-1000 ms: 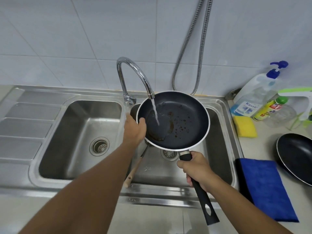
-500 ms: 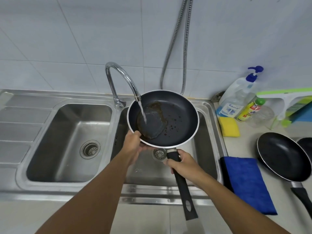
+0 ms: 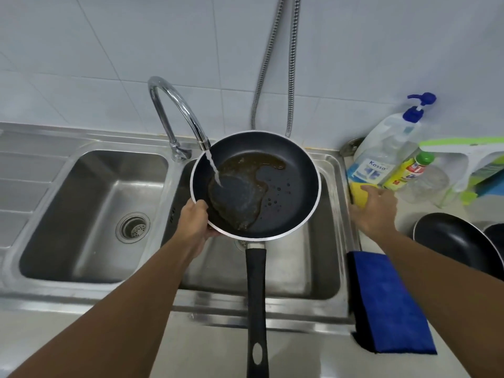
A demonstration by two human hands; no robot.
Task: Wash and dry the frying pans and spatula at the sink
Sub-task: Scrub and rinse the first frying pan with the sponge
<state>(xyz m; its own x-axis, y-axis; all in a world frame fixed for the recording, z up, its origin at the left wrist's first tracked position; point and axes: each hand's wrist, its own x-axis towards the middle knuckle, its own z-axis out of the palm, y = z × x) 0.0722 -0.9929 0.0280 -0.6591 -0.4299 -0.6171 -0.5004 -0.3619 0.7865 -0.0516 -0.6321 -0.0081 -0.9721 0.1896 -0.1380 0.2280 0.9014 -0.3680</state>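
Note:
A black frying pan (image 3: 286,192) with a white rim hangs over the right sink basin (image 3: 321,257), its black handle (image 3: 256,296) pointing toward me. Brown dirty water pools inside it under the running stream (image 3: 214,167) from the tap (image 3: 177,110). My left hand (image 3: 195,219) grips the pan's near-left rim and carries it alone. My right hand (image 3: 377,211) reaches over the counter, fingers stretched onto the yellow sponge (image 3: 356,190). A second black pan (image 3: 458,241) lies on the counter at the right, with another dark pan edge (image 3: 496,236) behind it. The spatula is out of sight.
A blue cloth (image 3: 390,304) lies on the counter beside the right basin. A pump soap bottle (image 3: 381,154) and a yellow bottle (image 3: 406,170) stand behind the sponge. The left basin (image 3: 95,208) holds only its drain. Metal hoses hang on the tiled wall.
My right hand let go of the pan handle and moved right to the yellow sponge. My left hand now holds the pan by the rim alone, and more brown water has spread inside.

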